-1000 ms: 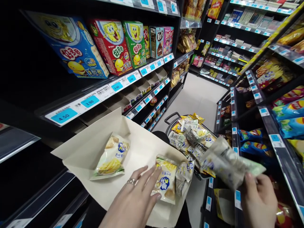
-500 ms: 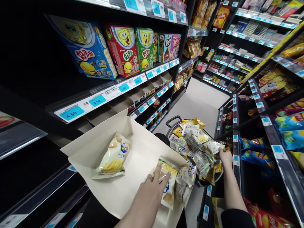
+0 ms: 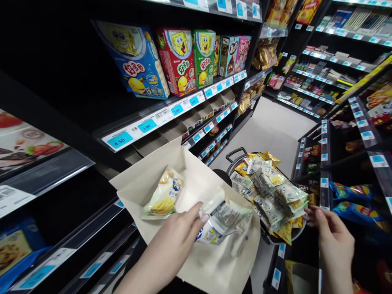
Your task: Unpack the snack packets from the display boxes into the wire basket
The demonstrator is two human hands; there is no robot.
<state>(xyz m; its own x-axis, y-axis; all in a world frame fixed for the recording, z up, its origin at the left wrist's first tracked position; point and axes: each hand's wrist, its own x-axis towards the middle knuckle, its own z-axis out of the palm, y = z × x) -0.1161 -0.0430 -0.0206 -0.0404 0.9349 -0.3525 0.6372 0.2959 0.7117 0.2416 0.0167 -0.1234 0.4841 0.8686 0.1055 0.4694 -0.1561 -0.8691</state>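
A cream cardboard box (image 3: 214, 265) sits tilted in front of me with a few snack bags inside. My left hand (image 3: 183, 232) reaches into it, fingers pinched on the edge of a blurred silver-backed snack bag (image 3: 229, 216). Farther left in the box lies a pale snack bag (image 3: 167, 192) with yellow fries printed on it. To the right, a round basket (image 3: 235, 157) is heaped with similar snack bags (image 3: 269, 208). My right hand (image 3: 333, 232) is beside the basket's right rim, fingers half curled and apart, with nothing visible in them.
Shelves with price tags (image 3: 147, 125) run along the left, carrying a blue box (image 3: 137, 65), a red box (image 3: 180, 61) and others. Shelves of blue chip bags (image 3: 352, 208) stand close on the right. Pale floor (image 3: 272, 122) stretches down the aisle between.
My left hand now pinches a bag's edge instead of lying flat on a bag. My right hand has let go of the bag on the heap and drawn right. The view has shifted left.
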